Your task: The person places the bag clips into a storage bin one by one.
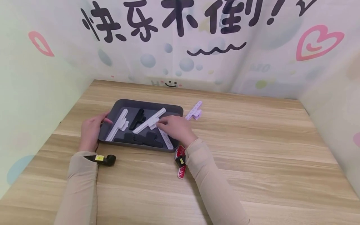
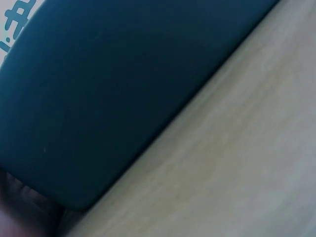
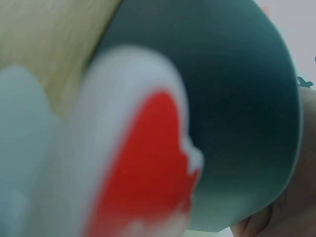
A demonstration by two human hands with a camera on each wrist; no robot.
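A dark grey tray [image 1: 174,107] lies on the table with several long ruler-like clips in it. At its left end my left hand [image 1: 91,129] holds the wall, thumb over the rim; the other fingers are mostly hidden. Over the tray's right side my right hand [image 1: 178,127] pinches the grip of a white clip [image 1: 146,122] between thumb and fingers. Another white clip [image 1: 117,125] lies at the left, beside a small black clip [image 1: 137,119]. Dark clips [image 1: 152,139] lie along the near wall. A pale clip with markings [image 1: 166,139] is partly under my right hand.
A lilac clip [image 1: 194,111] lies on the table just right of the tray. Near the tray's front right corner is a red and white clip [image 1: 182,172], partly covered by my right wrist camera. A printed cloth [image 1: 174,62] hangs behind the table.
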